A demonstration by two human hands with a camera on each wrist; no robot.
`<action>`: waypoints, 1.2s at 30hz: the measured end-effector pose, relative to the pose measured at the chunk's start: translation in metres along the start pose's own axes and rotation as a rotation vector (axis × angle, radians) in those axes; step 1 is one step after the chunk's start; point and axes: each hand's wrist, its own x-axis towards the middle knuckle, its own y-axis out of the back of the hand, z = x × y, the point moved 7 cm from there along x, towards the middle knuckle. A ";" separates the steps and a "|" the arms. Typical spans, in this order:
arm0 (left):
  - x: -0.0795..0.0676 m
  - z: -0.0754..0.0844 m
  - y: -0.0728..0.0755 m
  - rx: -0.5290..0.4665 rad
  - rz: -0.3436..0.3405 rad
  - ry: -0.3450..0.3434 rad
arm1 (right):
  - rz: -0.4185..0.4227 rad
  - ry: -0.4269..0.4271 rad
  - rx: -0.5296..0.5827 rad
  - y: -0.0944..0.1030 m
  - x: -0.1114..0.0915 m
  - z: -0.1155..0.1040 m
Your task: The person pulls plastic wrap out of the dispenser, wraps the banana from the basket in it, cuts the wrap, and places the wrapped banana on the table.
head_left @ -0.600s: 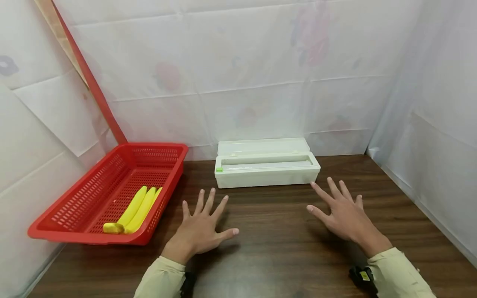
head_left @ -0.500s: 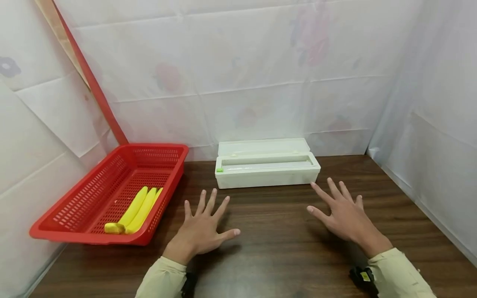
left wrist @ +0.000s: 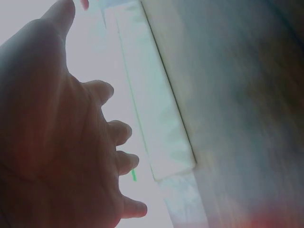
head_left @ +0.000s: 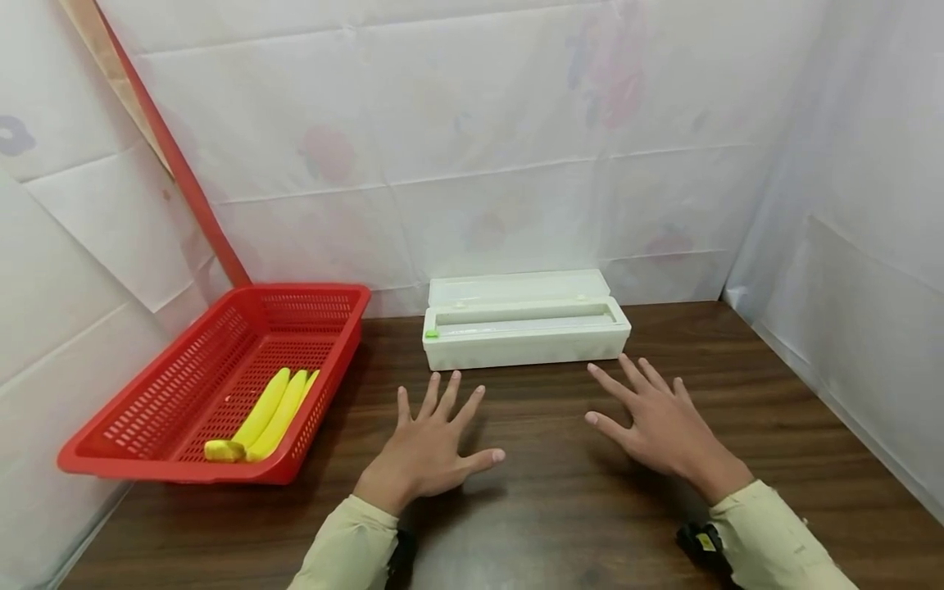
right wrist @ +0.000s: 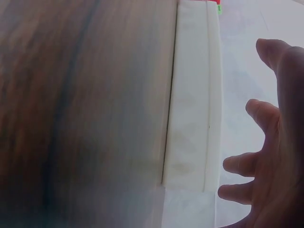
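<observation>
My left hand (head_left: 428, 451) hovers over the dark table with its fingers spread, holding nothing. Opposite it, my right hand (head_left: 664, 426) is spread in the same way, its fingertips near the front right corner of a long white box (head_left: 527, 348). The box stands at the back with its lid (head_left: 516, 287) tipped back. A pale roll lies in its slot, and a small green tab (head_left: 432, 333) sits at the left end of the front edge. Both wrist views show the hands' fingers apart, with the white box (left wrist: 156, 95) (right wrist: 192, 95) beyond them.
At the left stands a red perforated basket (head_left: 347, 328) with several yellow bananas (head_left: 276, 418) inside. A red strip (head_left: 177, 156) slants up the wall behind it. White sheeting (head_left: 479, 147) encloses the back and sides of the wood-grain table (head_left: 546, 508).
My left hand has moved right, and my right hand a little left, so the two are closer together. The box, lid and basket stay as they were.
</observation>
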 end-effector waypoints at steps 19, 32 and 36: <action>0.015 0.013 -0.003 -0.079 -0.070 -0.001 | 0.028 0.086 0.046 -0.001 0.024 -0.024; 0.024 0.022 -0.004 -0.126 -0.082 -0.033 | 0.036 0.102 0.088 0.000 0.026 -0.025; 0.027 0.022 -0.002 -0.141 -0.077 -0.043 | 0.038 0.103 0.110 0.002 0.028 -0.026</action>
